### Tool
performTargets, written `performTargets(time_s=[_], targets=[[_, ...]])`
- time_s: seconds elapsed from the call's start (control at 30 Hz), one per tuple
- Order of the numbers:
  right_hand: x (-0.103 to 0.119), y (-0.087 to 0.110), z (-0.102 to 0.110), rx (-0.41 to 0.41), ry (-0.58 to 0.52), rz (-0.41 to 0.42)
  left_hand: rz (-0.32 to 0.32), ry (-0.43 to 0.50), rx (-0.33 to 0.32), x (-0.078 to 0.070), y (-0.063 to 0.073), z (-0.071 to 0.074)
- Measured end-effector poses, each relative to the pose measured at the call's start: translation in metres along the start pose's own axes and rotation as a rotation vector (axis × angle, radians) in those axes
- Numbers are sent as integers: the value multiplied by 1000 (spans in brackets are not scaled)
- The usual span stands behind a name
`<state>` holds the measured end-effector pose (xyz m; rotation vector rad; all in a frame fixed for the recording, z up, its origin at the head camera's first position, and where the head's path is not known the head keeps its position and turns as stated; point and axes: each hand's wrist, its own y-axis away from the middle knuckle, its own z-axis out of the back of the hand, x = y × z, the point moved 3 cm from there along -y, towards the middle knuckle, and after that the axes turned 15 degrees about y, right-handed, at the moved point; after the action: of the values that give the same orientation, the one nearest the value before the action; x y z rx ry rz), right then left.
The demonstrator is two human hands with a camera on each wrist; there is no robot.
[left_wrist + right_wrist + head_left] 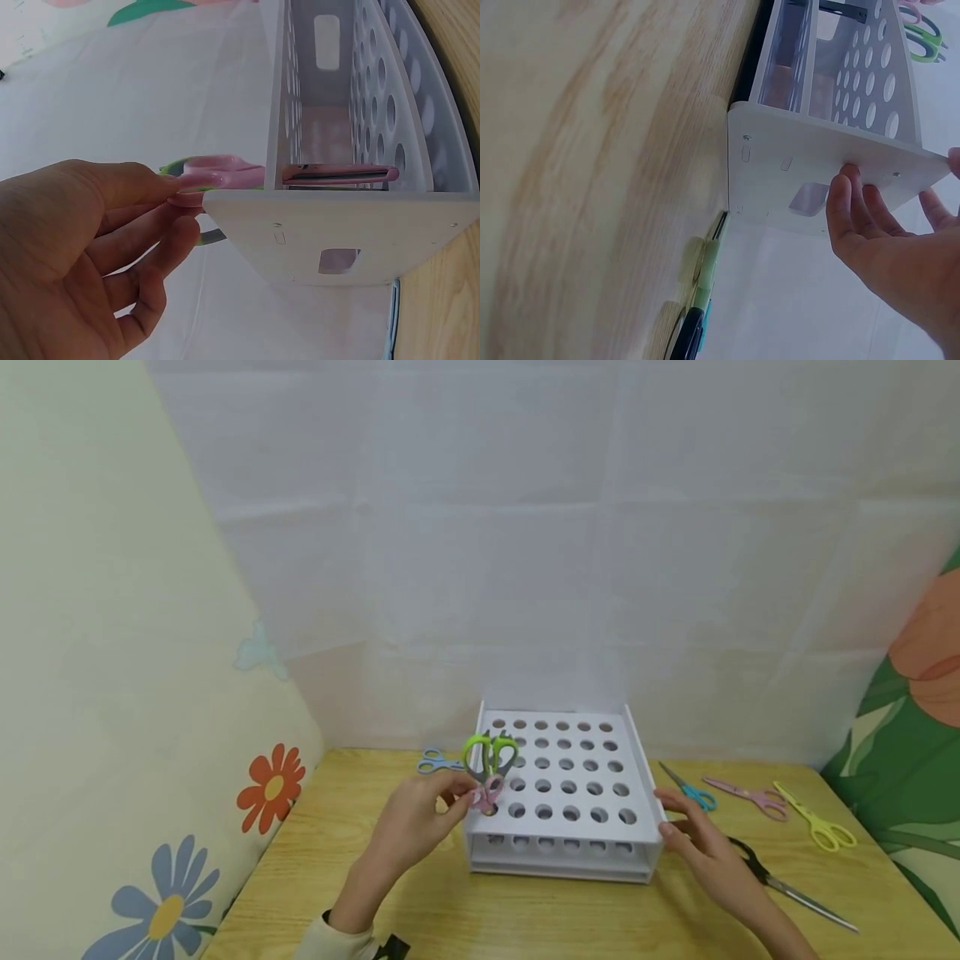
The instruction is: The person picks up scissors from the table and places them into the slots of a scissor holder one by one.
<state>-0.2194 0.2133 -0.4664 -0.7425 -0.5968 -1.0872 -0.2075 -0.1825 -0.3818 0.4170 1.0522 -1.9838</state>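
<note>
A white two-tier rack (568, 842) with rows of round holes stands on the table. My left hand (411, 822) pinches the handles of pink scissors (225, 174) at the rack's front left corner. Their pink-covered blade part (341, 175) hangs below the top plate, through a hole. Behind them, lime-green-handled scissors (491, 753) stand upright with handles above the plate; most of their blades are hidden. My right hand (701, 847) touches the rack's right side, its slightly bent fingers (841, 206) resting against the outer panel (772, 161).
Right of the rack lie teal scissors (697, 797), pink scissors (765, 802), yellow scissors (823, 832) and black-handled scissors (753, 864) on the wooden table (315, 852). Blue scissors (435, 762) lie beyond the rack's left side. A white sheet (487, 527) hangs behind.
</note>
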Motion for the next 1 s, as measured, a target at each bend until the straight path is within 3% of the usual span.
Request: performTargets(time_s=[0.2,0.47,0.8,1.0], targets=[[-1,1,0,1,-8,2,13,-23,37,2,-2,-4],[-2,2,0,-2,-12,10,-140,-61,126,3,-2,-11],[0,0,0,4,-10,26,-170,-102,121,1,-1,-7],[0,0,0,-1,-15,32,-173,-90,60,0,0,1]])
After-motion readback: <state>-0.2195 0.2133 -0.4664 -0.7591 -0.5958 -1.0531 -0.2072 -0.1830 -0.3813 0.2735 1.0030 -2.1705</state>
